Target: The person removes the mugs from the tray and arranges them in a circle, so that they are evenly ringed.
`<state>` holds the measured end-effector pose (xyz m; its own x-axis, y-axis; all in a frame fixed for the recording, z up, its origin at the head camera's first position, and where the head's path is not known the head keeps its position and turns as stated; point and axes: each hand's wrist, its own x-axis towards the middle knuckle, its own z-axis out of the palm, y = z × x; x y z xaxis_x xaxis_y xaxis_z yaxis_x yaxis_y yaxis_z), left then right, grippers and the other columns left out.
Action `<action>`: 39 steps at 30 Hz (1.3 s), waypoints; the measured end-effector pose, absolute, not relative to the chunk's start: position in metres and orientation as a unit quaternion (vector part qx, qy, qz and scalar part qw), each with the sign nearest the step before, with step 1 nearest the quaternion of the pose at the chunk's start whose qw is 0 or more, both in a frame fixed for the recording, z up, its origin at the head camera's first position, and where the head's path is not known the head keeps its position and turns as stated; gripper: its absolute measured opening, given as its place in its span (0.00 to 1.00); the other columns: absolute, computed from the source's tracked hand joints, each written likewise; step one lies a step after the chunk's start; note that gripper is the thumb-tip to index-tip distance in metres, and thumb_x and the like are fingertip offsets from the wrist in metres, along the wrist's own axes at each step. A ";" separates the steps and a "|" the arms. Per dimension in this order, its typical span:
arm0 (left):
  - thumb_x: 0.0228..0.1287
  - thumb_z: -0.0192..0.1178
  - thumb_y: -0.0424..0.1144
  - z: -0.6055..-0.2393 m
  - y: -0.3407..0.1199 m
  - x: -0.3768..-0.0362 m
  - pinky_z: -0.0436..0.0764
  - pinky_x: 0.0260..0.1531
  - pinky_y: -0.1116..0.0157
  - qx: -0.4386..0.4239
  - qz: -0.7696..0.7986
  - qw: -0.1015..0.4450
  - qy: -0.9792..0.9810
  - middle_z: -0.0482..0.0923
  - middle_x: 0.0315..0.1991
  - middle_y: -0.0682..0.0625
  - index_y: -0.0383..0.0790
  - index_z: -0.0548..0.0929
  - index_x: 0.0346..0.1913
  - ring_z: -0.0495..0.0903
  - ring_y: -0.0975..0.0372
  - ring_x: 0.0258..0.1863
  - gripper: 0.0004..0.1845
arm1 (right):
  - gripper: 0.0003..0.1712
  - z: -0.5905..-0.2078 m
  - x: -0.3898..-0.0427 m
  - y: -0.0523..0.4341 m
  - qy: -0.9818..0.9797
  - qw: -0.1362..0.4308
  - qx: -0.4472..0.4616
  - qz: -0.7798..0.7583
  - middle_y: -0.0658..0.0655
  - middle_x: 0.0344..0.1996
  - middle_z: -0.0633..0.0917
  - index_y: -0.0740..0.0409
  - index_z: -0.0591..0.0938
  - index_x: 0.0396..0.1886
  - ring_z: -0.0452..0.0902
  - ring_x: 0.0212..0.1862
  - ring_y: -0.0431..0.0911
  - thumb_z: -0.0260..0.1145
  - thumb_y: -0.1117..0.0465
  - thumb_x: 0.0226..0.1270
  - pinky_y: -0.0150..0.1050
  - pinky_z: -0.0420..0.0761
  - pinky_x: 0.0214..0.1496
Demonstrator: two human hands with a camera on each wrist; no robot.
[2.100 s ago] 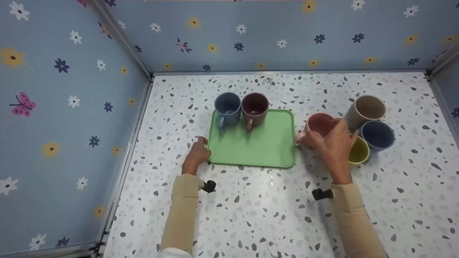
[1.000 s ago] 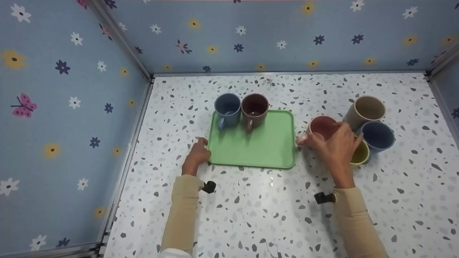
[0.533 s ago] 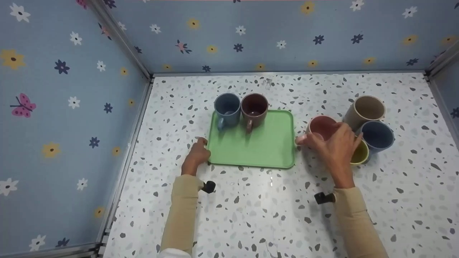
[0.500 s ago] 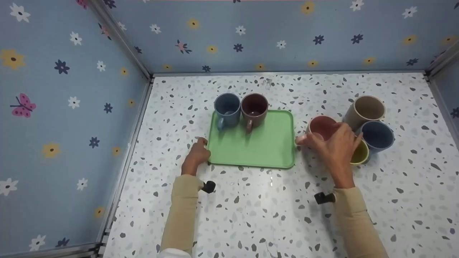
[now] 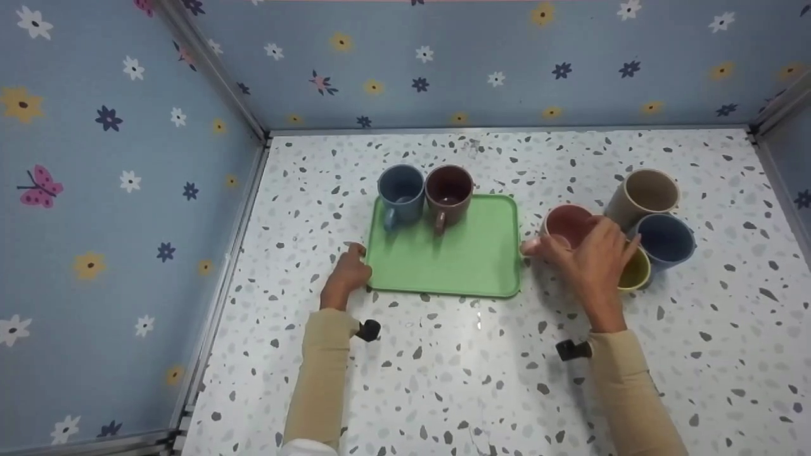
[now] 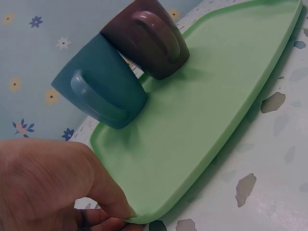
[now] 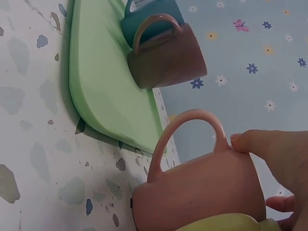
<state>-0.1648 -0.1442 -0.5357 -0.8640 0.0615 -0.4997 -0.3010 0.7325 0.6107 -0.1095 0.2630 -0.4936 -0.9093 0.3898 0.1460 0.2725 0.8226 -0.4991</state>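
Observation:
My left hand [image 5: 348, 271] pinches the near left corner of a green tray [image 5: 481, 259]; in the left wrist view the thumb [image 6: 113, 192] presses the rim with fingers below it. A teal-blue mug [image 5: 402, 196] and a maroon mug [image 5: 448, 196] stand upright side by side at the tray's back left, handles toward me. Right of the tray, my right hand [image 5: 595, 259] holds a pink mug [image 7: 202, 192] by its rim, the thumb beside the handle. That mug's handle points left at the tray's right edge. A yellow mug [image 5: 635, 269] sits partly hidden behind the right hand.
A tall beige mug [image 5: 624, 206] and a blue mug [image 5: 665, 240] stand close together with the yellow one on the right. The speckled white tabletop [image 5: 443, 373] is bounded by flowered blue panels [image 5: 494, 57] at the back and sides.
Compared with two seconds ago, the pink mug and right hand have shifted slightly right and toward me. Over the last second both hands have stayed nearly still.

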 end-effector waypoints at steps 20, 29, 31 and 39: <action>0.55 0.41 0.28 -0.536 -0.144 -0.162 0.66 0.47 0.56 -0.070 0.365 0.256 0.893 0.67 0.50 0.37 0.34 0.63 0.61 0.66 0.51 0.45 0.27 | 0.58 -0.474 -0.123 0.256 -0.959 0.091 -0.134 0.232 0.71 0.68 0.60 0.64 0.53 0.72 0.51 0.71 0.64 0.62 0.30 0.55 0.63 0.29 0.71; 0.56 0.40 0.28 -0.537 -0.145 -0.165 0.65 0.45 0.57 -0.072 0.367 0.269 0.888 0.64 0.50 0.38 0.36 0.61 0.60 0.64 0.52 0.43 0.25 | 0.49 -0.464 -0.140 0.243 -0.942 0.150 -0.071 0.292 0.65 0.66 0.65 0.61 0.60 0.69 0.57 0.67 0.59 0.68 0.40 0.56 0.53 0.51 0.72; 0.57 0.40 0.29 -0.537 -0.144 -0.165 0.65 0.43 0.58 -0.072 0.369 0.270 0.886 0.64 0.48 0.39 0.36 0.61 0.60 0.64 0.53 0.41 0.25 | 0.48 -0.463 -0.143 0.239 -0.936 0.159 -0.053 0.310 0.65 0.66 0.65 0.62 0.61 0.69 0.57 0.67 0.58 0.69 0.43 0.56 0.53 0.54 0.71; 0.57 0.41 0.29 -0.538 -0.144 -0.165 0.65 0.44 0.58 -0.076 0.366 0.267 0.888 0.64 0.47 0.40 0.36 0.61 0.60 0.64 0.53 0.42 0.25 | 0.43 -0.463 -0.158 0.226 -0.904 0.189 0.047 0.380 0.66 0.63 0.67 0.64 0.63 0.66 0.62 0.65 0.56 0.71 0.52 0.57 0.50 0.63 0.68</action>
<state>-0.1651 -0.1440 -0.5377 -0.8460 0.0603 -0.5298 -0.3301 0.7212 0.6090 -0.1583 0.2261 -0.4634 -0.9240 0.0589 0.3779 -0.2285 0.7074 -0.6689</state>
